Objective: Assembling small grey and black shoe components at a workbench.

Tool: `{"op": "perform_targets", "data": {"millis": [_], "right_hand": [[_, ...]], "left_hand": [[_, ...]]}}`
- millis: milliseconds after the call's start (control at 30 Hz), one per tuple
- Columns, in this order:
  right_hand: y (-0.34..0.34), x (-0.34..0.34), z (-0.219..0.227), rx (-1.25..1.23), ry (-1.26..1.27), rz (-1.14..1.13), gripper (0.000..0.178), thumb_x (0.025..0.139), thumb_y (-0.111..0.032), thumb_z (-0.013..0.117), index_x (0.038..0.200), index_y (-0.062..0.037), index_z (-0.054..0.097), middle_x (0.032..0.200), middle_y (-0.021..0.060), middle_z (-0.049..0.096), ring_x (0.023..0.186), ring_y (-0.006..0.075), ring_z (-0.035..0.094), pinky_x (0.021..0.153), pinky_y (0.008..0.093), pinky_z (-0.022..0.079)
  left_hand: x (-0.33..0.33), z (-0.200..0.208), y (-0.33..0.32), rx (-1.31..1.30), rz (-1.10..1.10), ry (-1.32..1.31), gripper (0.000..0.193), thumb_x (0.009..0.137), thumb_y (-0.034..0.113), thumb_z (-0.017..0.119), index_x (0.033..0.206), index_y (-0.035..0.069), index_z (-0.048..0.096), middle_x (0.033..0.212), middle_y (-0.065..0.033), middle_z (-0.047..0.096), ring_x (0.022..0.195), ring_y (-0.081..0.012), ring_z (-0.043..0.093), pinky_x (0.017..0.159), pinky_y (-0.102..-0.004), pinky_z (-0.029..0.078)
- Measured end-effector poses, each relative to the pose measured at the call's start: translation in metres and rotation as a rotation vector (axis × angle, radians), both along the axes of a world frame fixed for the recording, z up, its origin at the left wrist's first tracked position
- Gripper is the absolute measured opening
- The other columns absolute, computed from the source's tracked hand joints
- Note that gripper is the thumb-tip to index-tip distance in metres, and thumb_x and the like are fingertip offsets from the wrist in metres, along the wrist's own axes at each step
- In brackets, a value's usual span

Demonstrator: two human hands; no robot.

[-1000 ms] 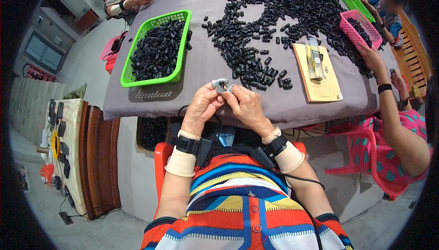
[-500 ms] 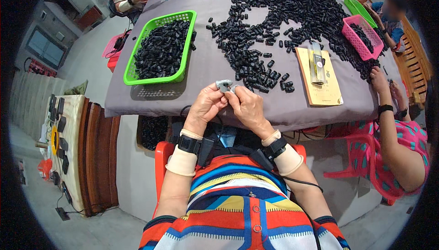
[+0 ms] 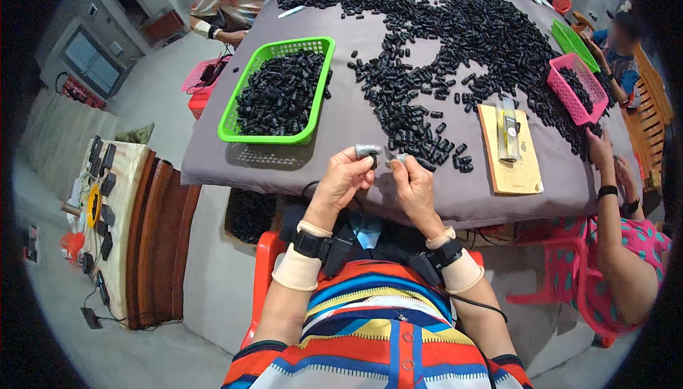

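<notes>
Here the left hand is pinching a small black piece over the table's near edge. Just beside it, the right hand is hovering, fingers curled, its grip too small to tell. Beyond, loose black pieces are lying scattered; a green basket is holding more.

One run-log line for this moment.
left hand: pinching small black part; right hand: apart, contents unclear; green basket: holds black parts; tabletop: loose black pieces

Grey-clothed table with loose black pieces, large green basket, yellow booklet
</notes>
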State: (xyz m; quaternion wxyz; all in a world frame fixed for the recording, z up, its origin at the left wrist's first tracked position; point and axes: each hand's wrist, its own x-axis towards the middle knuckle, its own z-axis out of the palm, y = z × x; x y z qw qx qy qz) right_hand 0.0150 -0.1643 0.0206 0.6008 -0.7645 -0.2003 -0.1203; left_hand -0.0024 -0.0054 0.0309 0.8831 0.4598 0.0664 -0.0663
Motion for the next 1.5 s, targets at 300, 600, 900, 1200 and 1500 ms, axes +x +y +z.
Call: {"op": "perform_targets", "data": {"millis": [300, 600, 900, 1200, 1500], "right_hand": [[-0.001, 0.008, 0.001, 0.130, 0.089, 0.010, 0.035, 0.093, -0.024, 0.049, 0.064, -0.0040, 0.042, 0.053, -0.0030, 0.039, 0.052, 0.0048, 0.032, 0.044, 0.0247, 0.028], [-0.009, 0.012, -0.005, 0.340, 0.290, 0.038, 0.037, 0.094, -0.034, 0.045, 0.067, -0.0092, 0.045, 0.056, -0.0062, 0.041, 0.048, 0.0012, 0.031, 0.043, 0.0186, 0.026], [-0.009, 0.013, -0.006, 0.402, 0.328, 0.064, 0.037, 0.093, -0.031, 0.048, 0.067, -0.0063, 0.045, 0.056, -0.0051, 0.040, 0.052, 0.0030, 0.034, 0.045, 0.0216, 0.029], [-0.006, 0.016, -0.007, 0.335, 0.292, 0.072, 0.034, 0.093, -0.028, 0.049, 0.068, -0.0047, 0.047, 0.055, -0.0040, 0.041, 0.053, 0.0035, 0.035, 0.045, 0.0228, 0.030], [-0.005, 0.010, -0.006, 0.160, 0.191, 0.068, 0.030, 0.090, -0.023, 0.052, 0.071, -0.0011, 0.049, 0.054, 0.0040, 0.046, 0.053, 0.0073, 0.040, 0.047, 0.0273, 0.035]], "left_hand": [[0.036, 0.084, 0.107, 0.758, 0.701, -0.161, 0.032, 0.078, 0.004, 0.063, 0.109, 0.002, 0.055, 0.090, -0.0063, 0.058, 0.062, -0.0109, 0.058, 0.047, -0.0196, 0.047], [0.043, 0.010, -0.006, 0.891, 0.228, -0.150, 0.016, 0.079, 0.004, 0.059, 0.094, 0.003, 0.064, 0.064, -0.0018, 0.059, 0.047, -0.0060, 0.051, 0.041, -0.0210, 0.040], [0.060, -0.005, -0.047, 1.388, 0.285, -0.141, 0.020, 0.068, 0.013, 0.062, 0.082, 0.001, 0.056, 0.079, -0.0154, 0.061, 0.076, -0.0350, 0.059, 0.067, -0.0440, 0.046], [0.047, -0.031, -0.022, 0.823, 0.128, -0.173, 0.018, 0.076, 0.007, 0.065, 0.093, 0.002, 0.059, 0.070, -0.0050, 0.060, 0.057, -0.0126, 0.058, 0.050, -0.0255, 0.046], [0.010, -0.020, -0.014, 0.090, 0.040, -0.086, 0.017, 0.082, 0.001, 0.059, 0.098, 0.002, 0.058, 0.077, -0.0048, 0.060, 0.058, -0.0116, 0.058, 0.047, -0.0194, 0.047]]}}
